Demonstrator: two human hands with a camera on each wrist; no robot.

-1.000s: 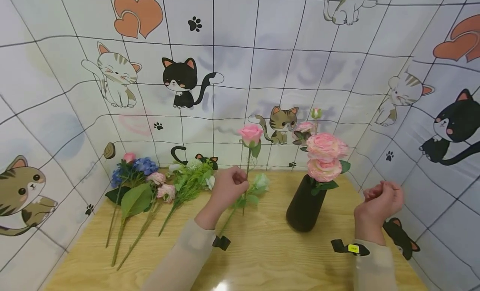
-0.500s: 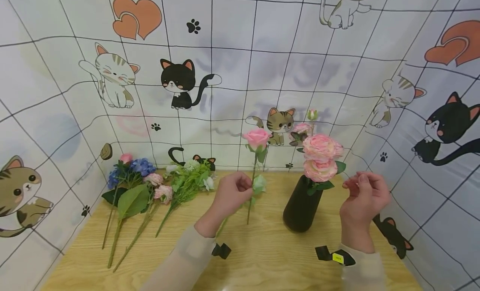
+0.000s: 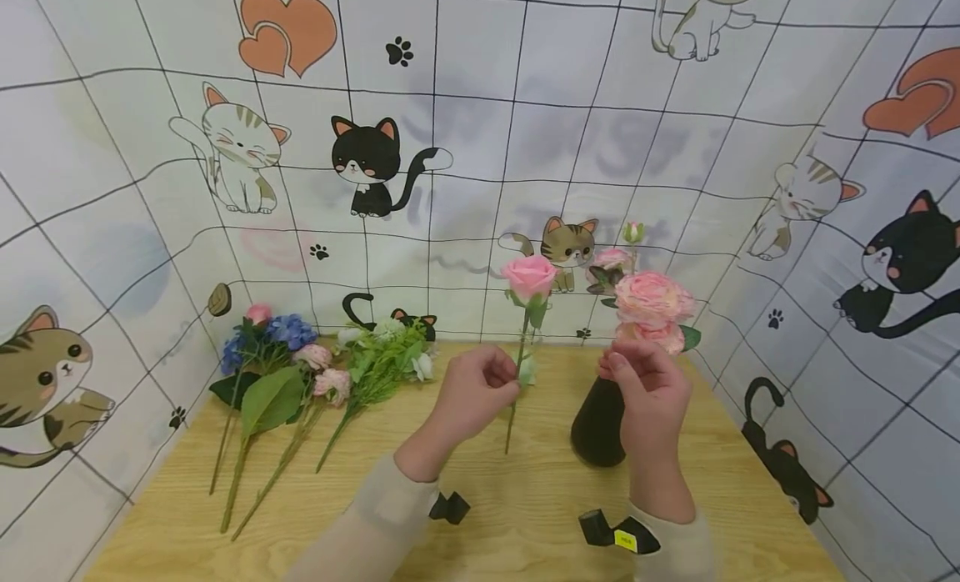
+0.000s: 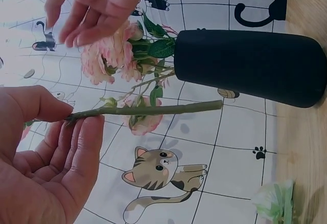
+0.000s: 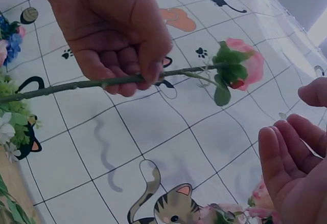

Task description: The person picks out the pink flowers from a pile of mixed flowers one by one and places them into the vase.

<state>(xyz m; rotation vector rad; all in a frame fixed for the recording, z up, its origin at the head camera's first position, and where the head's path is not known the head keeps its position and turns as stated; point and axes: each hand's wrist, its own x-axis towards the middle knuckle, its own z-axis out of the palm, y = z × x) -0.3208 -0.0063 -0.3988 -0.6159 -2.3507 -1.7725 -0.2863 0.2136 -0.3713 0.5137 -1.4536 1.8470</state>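
In the head view my left hand (image 3: 474, 396) pinches the green stem of a single pink rose (image 3: 529, 279), held upright over the table with its bloom on top. In the left wrist view the bare lower stem (image 4: 173, 109) sticks out past the thumb and fingertips. My right hand (image 3: 654, 403), fingers loosely bent and thumb apart, holds nothing. It overlaps the black vase (image 3: 596, 430) in the head view, hiding its right side. Pink ruffled blooms (image 3: 651, 298) stand in that vase. A pale green rose (image 3: 528, 370) lies behind the left hand, partly hidden.
At the table's left lie a blue hydrangea (image 3: 291, 332), small pink flowers (image 3: 332, 383), a broad green leaf (image 3: 272, 401) and a leafy sprig with white blooms (image 3: 382, 357). Cloth printed with cats (image 3: 367, 161) rises behind and beside the wooden table (image 3: 517, 524).
My right hand has come in leftward from the right side to the front of the vase. The left hand has shifted slightly right with the rose.
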